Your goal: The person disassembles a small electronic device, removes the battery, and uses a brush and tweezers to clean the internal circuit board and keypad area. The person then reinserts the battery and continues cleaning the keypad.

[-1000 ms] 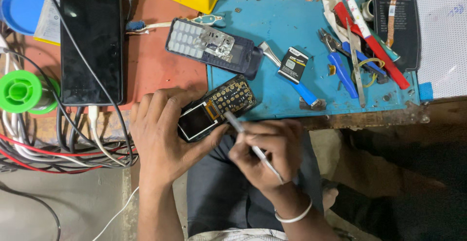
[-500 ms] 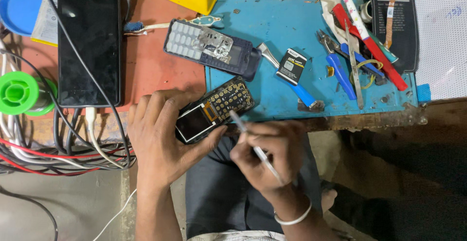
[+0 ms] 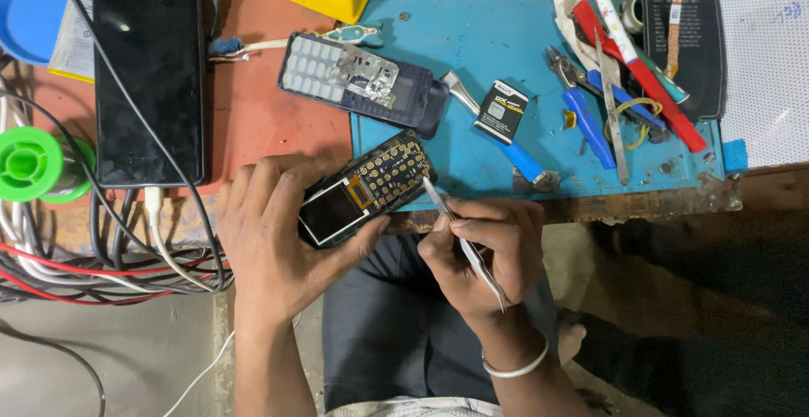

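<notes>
**Phone board held at the bench edge, tweezers at its keypad end**

Phone board [image 3: 364, 189], a stripped keypad handset with its dark screen window and rows of gold key contacts bare, lies tilted at the near edge of the blue mat [image 3: 472, 29], its keypad end resting on the mat's corner and its screen end out over the person's lap. The left hand [image 3: 274, 244] cups the board from the screen side: fingers curl along its far long edge, and the thumb presses against the near edge, so the hand is closed around the board. The right hand [image 3: 480, 253], just right of the board, is pinched narrow on a pair of metal tweezers [image 3: 459, 236], held like a pen; their tip sits right at the board's keypad end, though whether it touches cannot be told. A pale bangle [image 3: 516, 368] rings that wrist.

Beyond the board, farther from the person, lies a dark blue phone housing [image 3: 362, 84] with a grey keypad membrane. To the board's right on the mat are a small black battery [image 3: 500, 112], a blue-handled tool [image 3: 522, 160], and blue-handled cutters [image 3: 581, 109]. Well left of the board, a black smartphone [image 3: 147, 76] lies face up on the bench [image 3: 270, 122], with a green solder spool [image 3: 32, 164] and a tangle of cables [image 3: 84, 257] beyond it.
</notes>
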